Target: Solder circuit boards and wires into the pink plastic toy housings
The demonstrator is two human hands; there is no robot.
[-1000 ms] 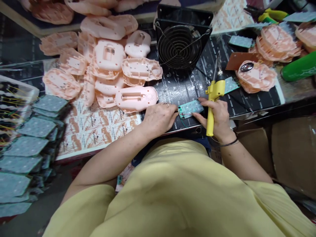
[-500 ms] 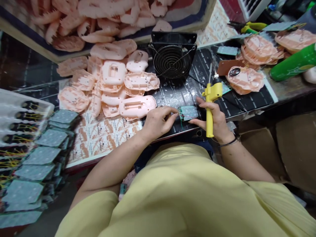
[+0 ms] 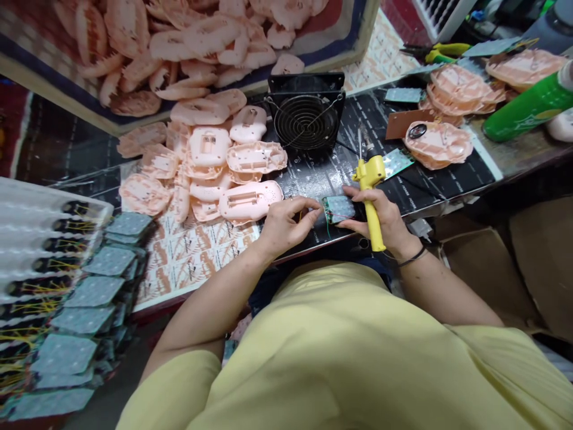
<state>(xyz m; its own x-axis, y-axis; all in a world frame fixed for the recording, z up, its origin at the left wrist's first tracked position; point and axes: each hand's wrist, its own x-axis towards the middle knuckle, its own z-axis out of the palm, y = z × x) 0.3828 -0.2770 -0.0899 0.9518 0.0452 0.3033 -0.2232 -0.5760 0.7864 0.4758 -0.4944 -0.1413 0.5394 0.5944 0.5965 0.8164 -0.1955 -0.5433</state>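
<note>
A yellow soldering iron with a pistol-like body rests in my right hand, its tip pointing away from me. The thumb and a finger of that hand also reach to the right end of a small circuit board with a pale grey-green cover. Thin wires show at the board's left end. My left hand is beside that end, thumb and forefinger pinched together; whether a wire is between them is too small to tell. Another circuit board lies beyond the iron.
A black fan stands behind the work spot. Pink plastic shells are piled to the left, more fill a large bin behind. Stacked boards with wires sit at far left. A green can lies right, near pink shells.
The view has shifted slightly. My right hand has tilted the soldering iron a little, its tip leaning further left. Both hands keep nearly the same places by the board.
</note>
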